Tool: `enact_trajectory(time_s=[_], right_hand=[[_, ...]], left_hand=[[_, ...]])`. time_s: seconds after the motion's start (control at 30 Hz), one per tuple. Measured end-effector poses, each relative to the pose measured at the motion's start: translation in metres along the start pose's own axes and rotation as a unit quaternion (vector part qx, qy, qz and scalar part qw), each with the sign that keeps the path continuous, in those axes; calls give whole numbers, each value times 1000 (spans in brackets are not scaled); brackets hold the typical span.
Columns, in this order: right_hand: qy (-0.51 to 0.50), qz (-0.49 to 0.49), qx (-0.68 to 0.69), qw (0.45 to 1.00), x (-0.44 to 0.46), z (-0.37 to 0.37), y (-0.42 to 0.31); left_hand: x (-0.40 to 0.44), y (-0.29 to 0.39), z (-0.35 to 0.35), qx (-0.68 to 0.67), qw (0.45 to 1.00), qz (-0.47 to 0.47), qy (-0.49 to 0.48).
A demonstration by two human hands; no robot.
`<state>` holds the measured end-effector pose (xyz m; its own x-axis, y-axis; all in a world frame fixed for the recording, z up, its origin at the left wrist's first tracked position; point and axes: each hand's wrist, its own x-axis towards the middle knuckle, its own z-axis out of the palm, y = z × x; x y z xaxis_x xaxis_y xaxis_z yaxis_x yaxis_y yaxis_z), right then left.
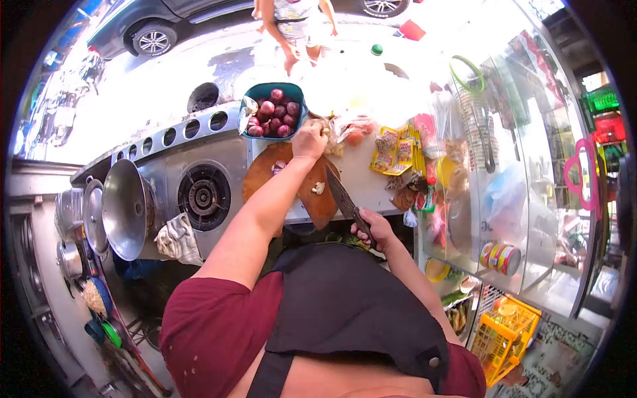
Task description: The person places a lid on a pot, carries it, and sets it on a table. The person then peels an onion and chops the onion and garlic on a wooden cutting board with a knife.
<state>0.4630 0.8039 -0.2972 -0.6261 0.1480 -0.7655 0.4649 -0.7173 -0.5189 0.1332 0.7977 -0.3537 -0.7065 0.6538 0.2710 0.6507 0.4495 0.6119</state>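
Note:
My right hand (pixel 375 229) grips the dark handle of a knife (pixel 342 194), its blade pointing forward and left over the wooden cutting board (pixel 262 169). A small pale piece that looks like garlic (pixel 318 188) lies on the board beside the blade, and a purple-and-white onion piece (pixel 279 166) lies farther left. My left hand (pixel 310 140) reaches past the board's far edge, fingers closed at some pale, garlic-like lumps (pixel 334 144); what they hold is mostly hidden. Just left of that hand stands a teal basket (pixel 302 99) of red onions (pixel 275 116).
A gas burner (pixel 204 196) and a draped cloth (pixel 178 240) are on the left, near a large wok (pixel 125 209). Yellow seasoning packets (pixel 396 154) and a glass case (pixel 507 199) stand on the right. Across the counter is another person (pixel 296 23).

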Motion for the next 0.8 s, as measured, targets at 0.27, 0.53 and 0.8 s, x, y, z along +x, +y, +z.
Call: enact_trajectory(time_s=[0.27, 0.53, 0.8], right_hand=[[75, -65, 40, 994, -13, 44, 21], [151, -138, 17, 979, -9, 67, 48], [216, -210, -199, 933, 6, 66, 60]], left_hand=[[-86, 12, -63, 28, 984, 89, -150], [-111, -8, -49, 14, 969, 180, -170], [-145, -16, -56, -22, 981, 116, -152]])
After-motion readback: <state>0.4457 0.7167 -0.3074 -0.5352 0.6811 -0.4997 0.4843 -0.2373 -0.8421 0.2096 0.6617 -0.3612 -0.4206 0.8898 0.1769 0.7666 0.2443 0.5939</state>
